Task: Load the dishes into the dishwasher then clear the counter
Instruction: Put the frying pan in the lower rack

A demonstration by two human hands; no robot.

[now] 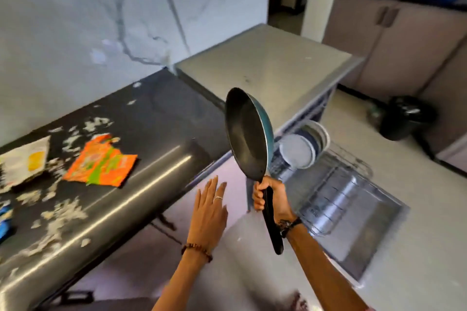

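My right hand grips the black handle of a frying pan, which stands on edge in the air with its dark inside facing left and a teal outer wall. My left hand hovers flat with straight fingers just left of it, holding nothing. Behind the pan the dishwasher is open, its door lowered and the wire rack pulled out. Several white plates stand upright at the rack's far end. The dark counter runs along the left.
An orange wrapper, a white packet, a blue item and several white scraps litter the counter. A grey worktop sits above the dishwasher. A black bin stands on the pale floor by the cabinets at right.
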